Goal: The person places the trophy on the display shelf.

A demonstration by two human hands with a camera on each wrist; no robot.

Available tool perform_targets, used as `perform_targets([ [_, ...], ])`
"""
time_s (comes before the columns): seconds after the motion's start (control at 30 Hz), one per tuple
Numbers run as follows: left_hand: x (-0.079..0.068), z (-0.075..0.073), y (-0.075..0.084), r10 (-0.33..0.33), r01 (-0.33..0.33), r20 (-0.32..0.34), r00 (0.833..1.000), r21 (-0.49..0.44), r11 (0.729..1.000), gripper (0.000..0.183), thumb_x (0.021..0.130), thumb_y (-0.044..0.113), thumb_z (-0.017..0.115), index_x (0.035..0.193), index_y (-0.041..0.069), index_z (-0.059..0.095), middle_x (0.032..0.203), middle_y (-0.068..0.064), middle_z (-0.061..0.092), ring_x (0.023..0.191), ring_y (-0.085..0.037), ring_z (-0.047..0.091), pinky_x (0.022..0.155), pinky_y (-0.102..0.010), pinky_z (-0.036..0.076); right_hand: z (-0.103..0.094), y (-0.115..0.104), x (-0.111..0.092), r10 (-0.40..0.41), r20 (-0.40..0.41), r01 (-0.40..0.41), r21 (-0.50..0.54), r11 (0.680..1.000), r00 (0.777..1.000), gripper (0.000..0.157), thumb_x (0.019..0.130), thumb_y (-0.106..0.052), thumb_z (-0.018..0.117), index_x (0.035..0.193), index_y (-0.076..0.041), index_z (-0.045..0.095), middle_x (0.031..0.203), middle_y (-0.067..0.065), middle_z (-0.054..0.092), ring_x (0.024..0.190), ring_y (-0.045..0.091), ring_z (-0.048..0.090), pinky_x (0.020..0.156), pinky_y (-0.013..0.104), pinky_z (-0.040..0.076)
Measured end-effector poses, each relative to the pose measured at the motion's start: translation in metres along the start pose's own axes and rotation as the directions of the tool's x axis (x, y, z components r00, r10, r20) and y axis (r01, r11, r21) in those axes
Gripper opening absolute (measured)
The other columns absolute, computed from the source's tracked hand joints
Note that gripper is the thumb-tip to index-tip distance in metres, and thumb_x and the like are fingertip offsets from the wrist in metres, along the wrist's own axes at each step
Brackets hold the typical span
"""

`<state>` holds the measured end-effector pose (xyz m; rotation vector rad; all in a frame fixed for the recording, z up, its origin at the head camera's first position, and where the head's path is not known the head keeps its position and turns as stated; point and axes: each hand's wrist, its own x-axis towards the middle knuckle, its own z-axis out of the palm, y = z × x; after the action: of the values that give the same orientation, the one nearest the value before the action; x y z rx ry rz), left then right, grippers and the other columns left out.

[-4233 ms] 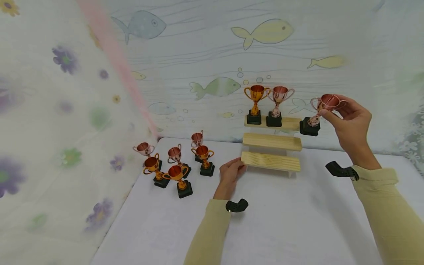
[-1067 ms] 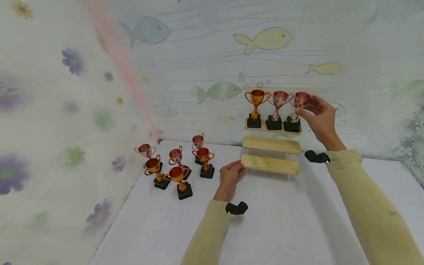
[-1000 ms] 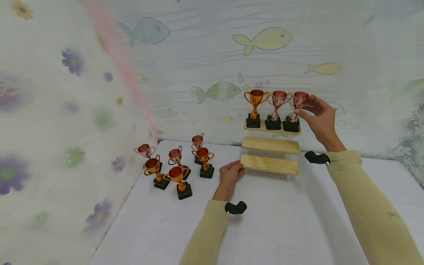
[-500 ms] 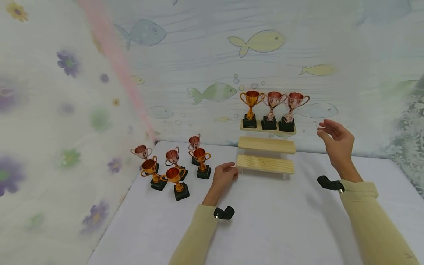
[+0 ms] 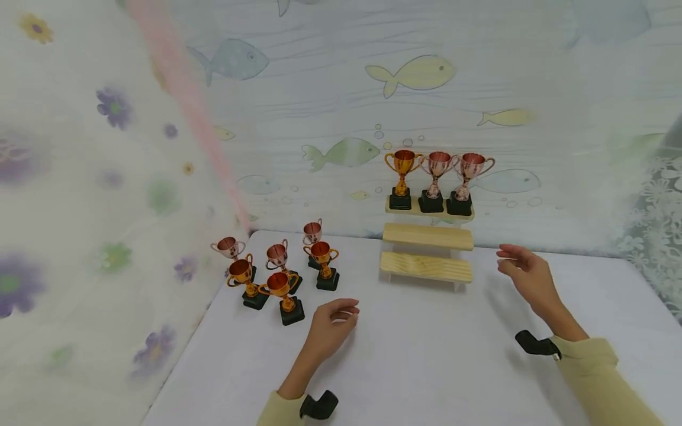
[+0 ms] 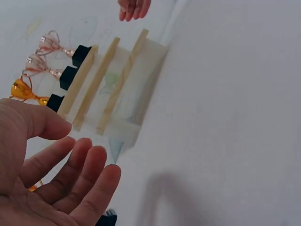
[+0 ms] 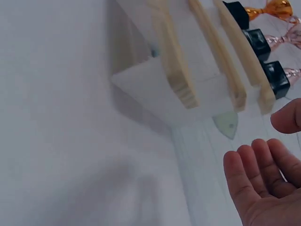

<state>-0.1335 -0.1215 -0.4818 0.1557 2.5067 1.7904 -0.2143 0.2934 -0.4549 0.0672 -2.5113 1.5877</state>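
On the top step of a three-step wooden stand [image 5: 426, 266] stand a gold trophy cup [image 5: 402, 168] and two rose-gold trophy cups, a middle one [image 5: 438, 168] and a right one [image 5: 471, 171], all on black bases. My right hand [image 5: 533, 281] is off to the right of the stand, fingers loosely bent, holding nothing. My left hand [image 5: 327, 331] hovers over the table in front of the stand's left side, also holding nothing. Nearest to it is a gold trophy [image 5: 280, 287], one of several gold and rose-gold cups grouped at the left.
The white table [image 5: 426, 355] meets a fish-patterned backdrop [image 5: 319, 89] behind the stand. A flower-patterned sheet [image 5: 96, 207] hangs along the left side. The middle step [image 5: 428, 235] and bottom step bear no trophies.
My right hand set the right rose-gold trophy on the top step, let go, and moved right and down. My left hand left the stand's lower left corner and drew back toward me.
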Motion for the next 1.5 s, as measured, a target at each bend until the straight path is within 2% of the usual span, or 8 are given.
perform_targets([
  [0.13, -0.034, -0.016, -0.012, -0.068, 0.067, -0.079, 0.995, -0.019, 0.998, 0.028, 0.095, 0.003, 0.066, 0.122, 0.001, 0.069, 0.11, -0.015, 0.072, 0.099, -0.019, 0.067, 0.083, -0.018, 0.058, 0.019, 0.006, -0.011, 0.085, 0.126, -0.097, 0.094, 0.991, 0.988, 0.051, 0.105, -0.011, 0.054, 0.146, 0.014, 0.039, 0.134, 0.025, 0.053, 0.098, -0.013, 0.056, 0.083, 0.01, 0.055],
  [0.27, -0.063, -0.033, -0.018, -0.193, 0.184, -0.198, 0.961, -0.062, 0.981, 0.031, 0.093, 0.001, 0.066, 0.124, 0.002, 0.068, 0.112, -0.012, 0.071, 0.101, -0.02, 0.066, 0.083, -0.019, 0.058, 0.038, 0.006, -0.02, 0.213, 0.234, -0.272, 0.258, 0.927, 0.949, 0.059, 0.107, -0.016, 0.051, 0.152, 0.014, 0.028, 0.131, 0.015, 0.055, 0.101, -0.006, 0.059, 0.088, 0.015, 0.055],
  [0.37, -0.077, -0.045, -0.022, -0.258, 0.237, -0.309, 0.915, -0.105, 0.966, 0.032, 0.093, 0.001, 0.068, 0.125, 0.001, 0.067, 0.115, -0.013, 0.07, 0.101, -0.017, 0.066, 0.082, -0.019, 0.058, 0.048, 0.004, -0.024, 0.287, 0.287, -0.385, 0.392, 0.836, 0.914, 0.063, 0.107, -0.018, 0.05, 0.155, 0.013, 0.021, 0.121, -0.006, 0.055, 0.102, -0.002, 0.062, 0.093, 0.017, 0.055],
  [0.57, -0.085, -0.065, -0.026, -0.292, 0.27, -0.474, 0.83, -0.117, 0.956, 0.042, 0.091, -0.002, 0.069, 0.132, 0.0, 0.061, 0.124, -0.017, 0.065, 0.106, -0.02, 0.065, 0.081, -0.012, 0.055, 0.06, 0.0, -0.026, 0.349, 0.313, -0.469, 0.602, 0.646, 0.883, 0.065, 0.108, -0.014, 0.046, 0.157, 0.011, 0.011, 0.103, -0.018, 0.063, 0.099, -0.004, 0.063, 0.096, 0.016, 0.053],
  [0.67, -0.083, -0.073, -0.025, -0.301, 0.277, -0.499, 0.813, -0.125, 0.953, 0.051, 0.091, -0.002, 0.069, 0.14, 0.001, 0.054, 0.131, -0.018, 0.06, 0.115, -0.026, 0.061, 0.083, -0.007, 0.052, 0.062, -0.003, -0.025, 0.387, 0.305, -0.482, 0.684, 0.547, 0.871, 0.066, 0.108, -0.013, 0.045, 0.158, 0.008, 0.009, 0.098, -0.016, 0.067, 0.097, -0.004, 0.065, 0.097, 0.015, 0.052],
  [0.77, -0.077, -0.08, -0.024, -0.281, 0.243, -0.509, 0.813, -0.142, 0.96, 0.059, 0.091, -0.004, 0.07, 0.145, 0.002, 0.047, 0.138, -0.018, 0.056, 0.122, -0.028, 0.057, 0.087, -0.006, 0.05, 0.065, -0.005, -0.024, 0.425, 0.286, -0.482, 0.734, 0.479, 0.859, 0.067, 0.107, -0.009, 0.047, 0.159, 0.006, 0.009, 0.096, -0.015, 0.067, 0.096, -0.003, 0.065, 0.099, 0.016, 0.051],
  [1.1, -0.051, -0.093, -0.029, -0.174, 0.098, -0.513, 0.84, -0.171, 0.98, 0.07, 0.088, -0.003, 0.076, 0.149, 0.002, 0.042, 0.142, -0.017, 0.052, 0.125, -0.026, 0.053, 0.095, -0.009, 0.048, 0.072, -0.001, -0.023, 0.485, 0.245, -0.486, 0.739, 0.467, 0.839, 0.064, 0.106, -0.007, 0.048, 0.161, 0.002, 0.014, 0.097, -0.014, 0.064, 0.097, -0.004, 0.062, 0.099, 0.014, 0.05],
  [1.5, -0.028, -0.096, -0.023, -0.129, 0.037, -0.508, 0.852, -0.187, 0.982, 0.075, 0.09, 0.006, 0.077, 0.153, 0.003, 0.036, 0.136, -0.013, 0.052, 0.121, -0.015, 0.057, 0.095, -0.008, 0.048, 0.07, 0.005, -0.025, 0.45, 0.217, -0.444, 0.748, 0.494, 0.866, 0.066, 0.104, -0.003, 0.052, 0.158, 0.007, 0.016, 0.097, -0.016, 0.068, 0.097, -0.004, 0.065, 0.099, 0.016, 0.05],
])
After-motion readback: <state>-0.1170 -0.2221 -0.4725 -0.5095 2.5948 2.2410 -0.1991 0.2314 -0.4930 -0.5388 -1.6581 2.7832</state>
